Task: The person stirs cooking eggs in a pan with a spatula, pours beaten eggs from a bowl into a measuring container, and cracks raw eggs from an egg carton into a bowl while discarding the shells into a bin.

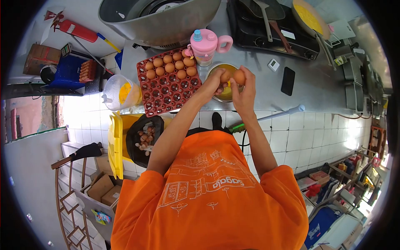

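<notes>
Over a round metal bowl [226, 98] with yellow egg in it, both of my hands are close together. My left hand [214, 84] is closed round a brown egg [225, 76]. A second brown egg [239, 76] is in my right hand [245, 91], whose fingers are wrapped round it. The two eggs are side by side; whether they touch or are cracked I cannot tell. Left of the bowl lies a red egg tray [166, 89], with several brown eggs in its far rows and bare cups nearer me. A clear plastic jug [134, 95] holding yellow contents stands beside the tray.
A pink cup [204, 46] stands just behind the bowl. Farther back are a large metal pot [166, 31] and a black stove [250, 37] with pans. A phone [288, 81] and small timer [273, 64] lie right. Below the table's edge, a black-lined bin [135, 129] holds eggshells.
</notes>
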Demonstrator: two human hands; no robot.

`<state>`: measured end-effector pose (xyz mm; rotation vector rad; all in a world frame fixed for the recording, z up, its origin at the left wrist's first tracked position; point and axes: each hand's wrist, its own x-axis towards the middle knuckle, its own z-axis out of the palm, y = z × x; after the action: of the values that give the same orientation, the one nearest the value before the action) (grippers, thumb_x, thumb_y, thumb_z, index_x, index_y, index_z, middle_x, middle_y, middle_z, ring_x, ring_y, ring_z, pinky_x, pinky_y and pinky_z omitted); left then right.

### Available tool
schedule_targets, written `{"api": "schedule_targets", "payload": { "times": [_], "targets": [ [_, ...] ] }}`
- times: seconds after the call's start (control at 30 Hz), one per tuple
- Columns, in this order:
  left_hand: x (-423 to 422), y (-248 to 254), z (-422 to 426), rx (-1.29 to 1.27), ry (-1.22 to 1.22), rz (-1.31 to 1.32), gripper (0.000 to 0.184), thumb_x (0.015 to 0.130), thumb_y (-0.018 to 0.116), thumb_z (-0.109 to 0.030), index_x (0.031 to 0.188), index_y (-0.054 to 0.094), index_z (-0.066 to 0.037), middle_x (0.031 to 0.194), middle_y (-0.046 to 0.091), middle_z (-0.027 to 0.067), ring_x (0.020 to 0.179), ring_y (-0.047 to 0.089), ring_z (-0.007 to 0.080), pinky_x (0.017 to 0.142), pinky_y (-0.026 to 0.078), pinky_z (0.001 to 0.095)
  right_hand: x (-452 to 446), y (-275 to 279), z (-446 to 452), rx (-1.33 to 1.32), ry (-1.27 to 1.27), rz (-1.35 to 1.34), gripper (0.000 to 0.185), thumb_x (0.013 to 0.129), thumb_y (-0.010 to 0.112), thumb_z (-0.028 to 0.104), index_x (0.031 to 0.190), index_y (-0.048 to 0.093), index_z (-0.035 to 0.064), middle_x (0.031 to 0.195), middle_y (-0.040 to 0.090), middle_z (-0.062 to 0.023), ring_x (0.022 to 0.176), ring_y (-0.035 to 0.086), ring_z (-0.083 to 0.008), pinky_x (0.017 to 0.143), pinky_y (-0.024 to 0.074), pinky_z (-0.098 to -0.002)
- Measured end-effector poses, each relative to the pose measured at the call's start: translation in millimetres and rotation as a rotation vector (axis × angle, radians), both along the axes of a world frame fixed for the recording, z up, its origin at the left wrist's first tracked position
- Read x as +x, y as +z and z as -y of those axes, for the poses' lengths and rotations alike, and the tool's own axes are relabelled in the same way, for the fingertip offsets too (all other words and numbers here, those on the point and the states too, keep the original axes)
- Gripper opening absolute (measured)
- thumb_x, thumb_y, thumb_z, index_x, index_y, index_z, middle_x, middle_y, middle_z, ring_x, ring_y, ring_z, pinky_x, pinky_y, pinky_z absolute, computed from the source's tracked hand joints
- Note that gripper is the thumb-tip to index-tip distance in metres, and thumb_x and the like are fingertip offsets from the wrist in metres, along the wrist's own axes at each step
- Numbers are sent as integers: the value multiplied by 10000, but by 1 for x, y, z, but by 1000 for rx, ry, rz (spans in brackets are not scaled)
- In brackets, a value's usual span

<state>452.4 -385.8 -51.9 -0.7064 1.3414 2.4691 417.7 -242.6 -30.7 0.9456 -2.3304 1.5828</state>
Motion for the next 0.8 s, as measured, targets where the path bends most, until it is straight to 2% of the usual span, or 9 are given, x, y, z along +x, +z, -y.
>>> {"api": "schedule_targets", "payload": {
  "times": [0.17,0.23,0.27,0.33,0.5,0.57,0.7,0.77,0.8],
  "targets": [
    [2,-3,7,52,-41,20,373,1012,404,-445,1012,538,-97,712,468,-15,513,339,59,454,269,202,-13,-18,-8,-97,-71,115,484,886,644,1,1340,480,35,1219,556,-142,1072,593,-225,888,498,-319],
    [2,-5,12,46,-80,10,378,1011,407,-451,1021,530,-94,715,464,-19,515,329,54,453,261,198,-21,-25,-11,-211,53,598,458,869,654,29,1299,497,17,1142,574,-106,1029,579,-193,863,495,-311],
    [3,-5,13,40,-116,3,383,1010,410,-458,1030,522,-92,718,460,-24,517,318,49,452,253,195,-26,-27,-15,-213,48,599,458,869,654,29,1299,497,17,1142,574,-106,1029,579,-193,863,495,-311],
    [2,5,18,-78,-170,-40,386,1006,417,-465,1045,513,-93,724,457,-29,536,327,43,466,257,192,-35,-10,-17,-70,271,970,481,838,671,37,1293,515,12,1029,614,-66,944,599,-153,834,496,-280],
    [1,15,18,-358,-228,-76,372,983,501,-462,1082,490,-104,744,458,-35,609,368,23,514,265,182,-56,-7,-17,108,456,720,458,811,699,106,1242,585,5,997,672,-68,901,633,-140,833,507,-269],
    [2,16,22,-410,-236,-153,413,940,632,-399,1157,486,-79,822,560,-2,705,493,48,567,353,190,-63,-13,-18,148,459,717,450,804,710,131,1224,608,5,1017,683,-76,912,640,-142,841,511,-272],
    [7,-4,26,-518,-198,-341,481,902,717,-324,1235,524,-35,902,646,32,778,584,94,647,455,231,-66,-15,-16,211,392,615,463,784,741,187,1196,627,8,1029,699,-103,928,658,-156,853,520,-285],
    [8,-7,29,-948,-238,-417,487,882,736,-281,1261,576,-21,935,706,105,827,674,177,724,524,305,-63,-19,-16,234,365,589,463,780,746,196,1187,630,8,1024,706,-115,925,669,-166,849,525,-291],
    [8,-7,28,-947,-240,-418,487,882,736,-281,1261,576,-21,935,706,105,827,674,177,724,524,305,-62,-19,-15,266,339,549,460,776,748,201,1176,633,7,1017,712,-125,923,679,-179,848,530,-298]
  ]
}}
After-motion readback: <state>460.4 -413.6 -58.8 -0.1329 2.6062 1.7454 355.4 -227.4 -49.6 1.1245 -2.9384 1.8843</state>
